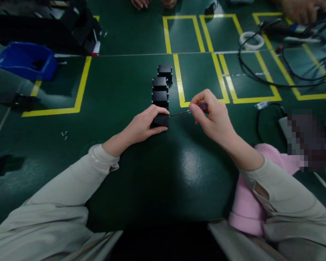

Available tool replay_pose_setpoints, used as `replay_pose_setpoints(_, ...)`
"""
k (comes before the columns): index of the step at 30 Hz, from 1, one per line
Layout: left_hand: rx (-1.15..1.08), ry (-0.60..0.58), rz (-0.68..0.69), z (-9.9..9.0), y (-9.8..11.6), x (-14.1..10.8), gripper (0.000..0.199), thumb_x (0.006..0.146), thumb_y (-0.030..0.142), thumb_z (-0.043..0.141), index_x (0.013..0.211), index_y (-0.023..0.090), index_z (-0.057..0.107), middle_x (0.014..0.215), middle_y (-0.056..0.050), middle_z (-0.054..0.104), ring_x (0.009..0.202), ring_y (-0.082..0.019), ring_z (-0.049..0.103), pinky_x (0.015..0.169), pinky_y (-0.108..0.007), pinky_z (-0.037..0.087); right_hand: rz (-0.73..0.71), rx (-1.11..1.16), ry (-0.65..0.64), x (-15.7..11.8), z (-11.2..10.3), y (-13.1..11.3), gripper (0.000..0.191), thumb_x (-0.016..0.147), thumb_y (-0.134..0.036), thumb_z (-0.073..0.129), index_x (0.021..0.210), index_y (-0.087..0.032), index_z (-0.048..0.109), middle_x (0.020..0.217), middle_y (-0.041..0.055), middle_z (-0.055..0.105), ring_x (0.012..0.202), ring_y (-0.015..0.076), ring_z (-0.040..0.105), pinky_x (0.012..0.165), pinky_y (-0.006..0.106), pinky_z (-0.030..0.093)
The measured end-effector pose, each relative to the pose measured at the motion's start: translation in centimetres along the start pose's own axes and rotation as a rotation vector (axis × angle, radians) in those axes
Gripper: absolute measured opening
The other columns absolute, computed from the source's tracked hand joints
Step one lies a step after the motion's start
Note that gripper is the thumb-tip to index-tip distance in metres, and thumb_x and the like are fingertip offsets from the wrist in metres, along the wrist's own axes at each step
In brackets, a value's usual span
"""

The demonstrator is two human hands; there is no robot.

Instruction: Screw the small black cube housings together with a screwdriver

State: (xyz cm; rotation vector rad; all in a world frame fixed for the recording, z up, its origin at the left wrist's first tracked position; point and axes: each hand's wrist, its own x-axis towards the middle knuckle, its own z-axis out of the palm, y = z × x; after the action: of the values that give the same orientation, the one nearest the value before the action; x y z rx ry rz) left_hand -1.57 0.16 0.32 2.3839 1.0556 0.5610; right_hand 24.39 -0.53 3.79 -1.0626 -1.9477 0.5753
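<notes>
On the green table my left hand (145, 125) grips a small black block (161, 120) between thumb and fingers. My right hand (210, 116) pinches the dark purplish handle of a screwdriver (180, 113). Its thin shaft points left, and the tip meets the right side of the held block, where a small bright spot shows. Just beyond my left hand, more black blocks of the same kind stand in a column: a near one (160, 98), a middle one (159, 83) and a far one (165, 71), with small shiny screw heads at their sides.
A few loose screws (65, 135) lie at left. Farther back are a blue bin (27, 61) and a black rack (43, 29). Yellow tape (179, 79) marks the table. Black cables (274, 85) and a white ring (251, 40) lie right, above a pink cloth (248, 210). Other people's hands (304, 11) show at the far edge.
</notes>
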Motion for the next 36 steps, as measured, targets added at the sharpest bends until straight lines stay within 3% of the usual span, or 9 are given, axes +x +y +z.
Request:
replay_pose_setpoints(3, -0.002, -0.004, -0.007, -0.03, -0.01, 0.04, 0.041, 0.095, 0.037, 0.066, 0.130, 0.022, 0.051, 0.126, -0.007, 0.059, 0.114, -0.024, 0.061, 0.097, -0.036, 0.048, 0.015, 0.004, -0.003, 0.02, -0.03, -0.09, 0.015, 0.099, -0.031, 0.053, 0.087, -0.022, 0.051, 0.064, -0.0066, 0.050, 0.053, 0.0079, 0.050, 0.055, 0.027, 0.037)
replay_pose_setpoints(6, -0.004, -0.006, -0.005, -0.02, -0.04, 0.03, 0.041, 0.095, 0.038, 0.066, 0.130, 0.023, 0.051, 0.126, -0.007, 0.059, 0.115, -0.024, 0.061, 0.097, -0.037, 0.048, 0.026, 0.037, -0.024, 0.08, -0.04, -0.12, 0.001, 0.097, -0.023, 0.051, 0.097, -0.022, 0.051, 0.072, -0.0054, 0.053, 0.058, 0.0089, 0.054, 0.059, 0.028, 0.040)
replay_pose_setpoints(9, -0.005, -0.008, -0.004, 0.01, -0.05, -0.01, 0.042, 0.095, 0.038, 0.066, 0.131, 0.023, 0.051, 0.126, -0.007, 0.059, 0.114, -0.024, 0.061, 0.097, -0.037, 0.048, 0.026, 0.033, -0.023, 0.14, -0.08, -0.12, 0.002, 0.097, -0.024, 0.052, 0.096, -0.022, 0.052, 0.077, -0.0038, 0.055, 0.061, 0.0091, 0.055, 0.061, 0.028, 0.041)
replay_pose_setpoints(13, -0.004, -0.007, -0.011, 0.02, -0.01, 0.01, 0.041, 0.095, 0.038, 0.065, 0.130, 0.023, 0.051, 0.126, -0.008, 0.059, 0.114, -0.024, 0.061, 0.096, -0.037, 0.049, 0.031, -0.004, -0.013, 0.14, -0.15, -0.17, 0.020, 0.100, -0.036, 0.052, 0.085, -0.023, 0.050, 0.065, -0.0054, 0.051, 0.054, 0.0092, 0.050, 0.057, 0.029, 0.037)
replay_pose_setpoints(19, -0.007, -0.017, -0.019, -0.04, 0.05, 0.06, 0.042, 0.095, 0.039, 0.065, 0.130, 0.023, 0.051, 0.127, -0.008, 0.059, 0.115, -0.025, 0.061, 0.098, -0.037, 0.048, 0.043, 0.033, -0.032, 0.10, -0.09, -0.16, 0.013, 0.101, -0.037, 0.047, 0.097, -0.025, 0.051, 0.074, -0.0027, 0.055, 0.062, 0.0118, 0.055, 0.061, 0.031, 0.042)
replay_pose_setpoints(24, -0.004, -0.014, -0.026, -0.10, 0.15, 0.05, 0.041, 0.095, 0.039, 0.065, 0.130, 0.023, 0.051, 0.125, -0.008, 0.060, 0.115, -0.025, 0.061, 0.098, -0.037, 0.048, 0.048, 0.014, -0.014, 0.17, -0.07, -0.04, 0.022, 0.100, -0.041, 0.050, 0.086, -0.024, 0.049, 0.069, -0.0037, 0.053, 0.059, 0.0108, 0.053, 0.058, 0.030, 0.039)
replay_pose_setpoints(29, -0.005, -0.007, -0.012, -0.07, 0.21, 0.07, 0.041, 0.095, 0.038, 0.065, 0.130, 0.022, 0.051, 0.126, -0.008, 0.060, 0.115, -0.024, 0.061, 0.098, -0.036, 0.048, 0.017, 0.062, -0.029, 0.16, -0.02, -0.12, 0.015, 0.101, -0.036, 0.048, 0.092, -0.024, 0.050, 0.074, -0.0035, 0.054, 0.062, 0.0106, 0.055, 0.061, 0.029, 0.042)
replay_pose_setpoints(36, -0.001, -0.011, -0.014, -0.09, 0.09, 0.06, 0.042, 0.095, 0.038, 0.065, 0.131, 0.023, 0.051, 0.126, -0.008, 0.060, 0.113, -0.024, 0.061, 0.096, -0.037, 0.049, 0.024, 0.034, -0.020, 0.18, -0.03, -0.15, 0.022, 0.101, -0.041, 0.048, 0.087, -0.024, 0.049, 0.070, -0.0035, 0.054, 0.062, 0.0108, 0.055, 0.060, 0.029, 0.040)
